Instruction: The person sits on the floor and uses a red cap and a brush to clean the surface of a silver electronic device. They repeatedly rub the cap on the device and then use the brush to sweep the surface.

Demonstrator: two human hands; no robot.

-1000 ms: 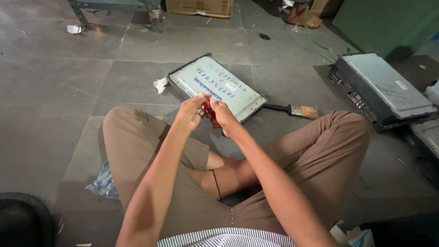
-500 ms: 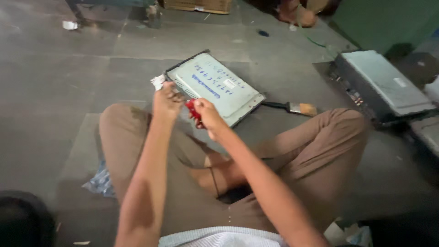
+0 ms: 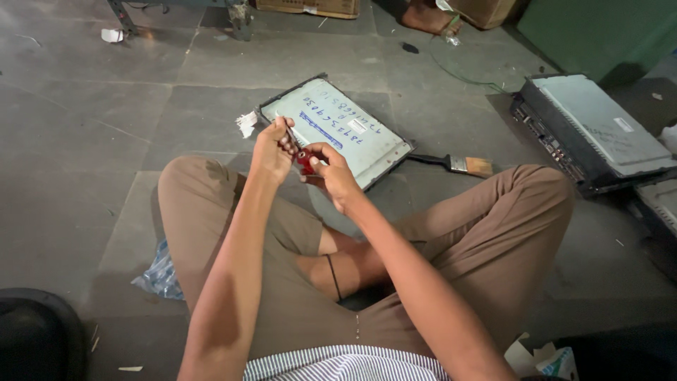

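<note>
A person is sitting cross-legged on a stone floor (image 3: 84,183), a crumpled plastic bag (image 3: 159,271) lying by the left knee. The left hand (image 3: 271,152) is pinching what may be a thin tool, its tip meeting a small red part (image 3: 305,162) that the right hand (image 3: 331,173) is gripping between closed fingers. Just beyond lies a flat metal panel (image 3: 338,130), then a paintbrush (image 3: 458,164) and a grey metal box (image 3: 599,130).

Small red part (image 3: 305,161) mostly finger-hidden
</note>
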